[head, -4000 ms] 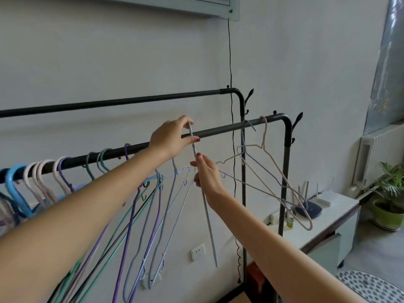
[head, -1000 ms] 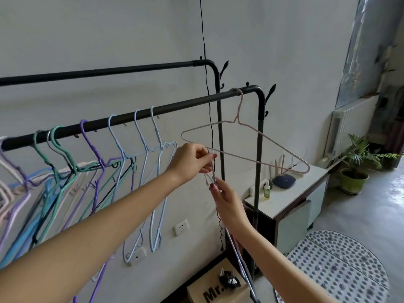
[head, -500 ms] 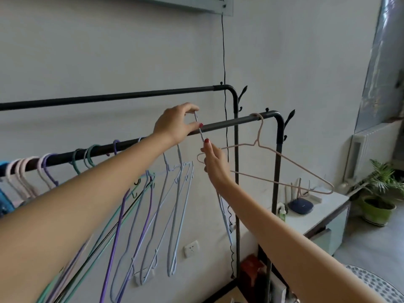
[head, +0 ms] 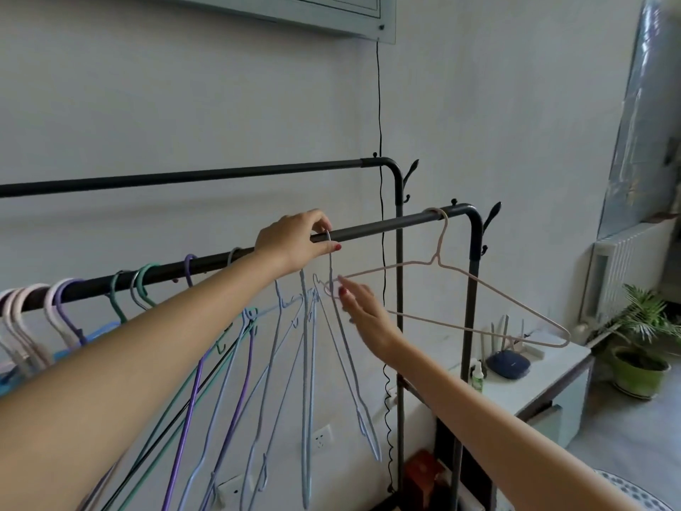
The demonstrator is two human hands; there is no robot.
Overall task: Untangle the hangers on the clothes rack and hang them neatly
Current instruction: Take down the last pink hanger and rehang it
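Hangers (head: 258,348) crowd the front rail of the clothes rack (head: 372,230); left hand (head: 294,241) pinches a pale blue hanger's hook (head: 329,260) at the rail, right hand (head: 363,311) loose-fingered just below, touching it. Pink hanger (head: 475,285) hangs alone, near the rail's end. No readable writing.

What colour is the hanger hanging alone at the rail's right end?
Pale pink hanger, clearest in the head view.
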